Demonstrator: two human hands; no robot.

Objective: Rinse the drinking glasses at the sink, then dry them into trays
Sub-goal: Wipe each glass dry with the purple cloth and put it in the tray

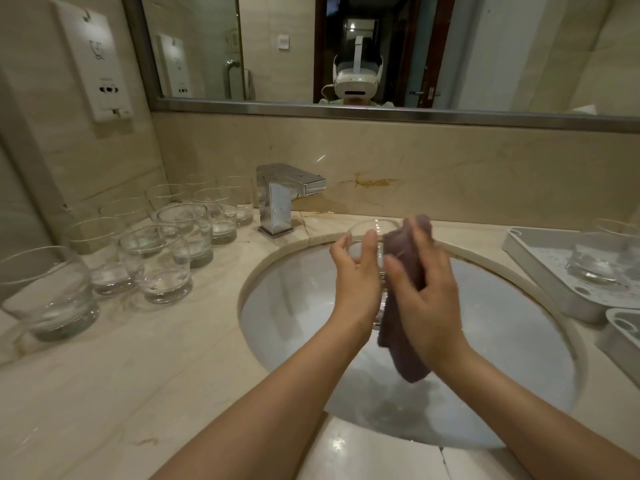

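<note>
Both my forearms reach forward over the round white sink point(294, 344), hands raised above the basin. My left hand point(356, 271) is curled round a clear drinking glass point(372, 237), thumb and fingers on its wall, rim tilted away. My right hand point(424, 282) grips a purple-brown fuzzy cloth point(403, 341) pressed against the glass's side, its loose end hanging down. On the left of the marble bench point(138, 375), a cluster of thick-bottomed tumblers point(162, 261) stands upright. On the right, a white perforated tray point(540, 268) holds one glass point(595, 261); a second tray point(620, 330) lies just beside it. A square chrome tap point(280, 199) stands behind the sink
</note>
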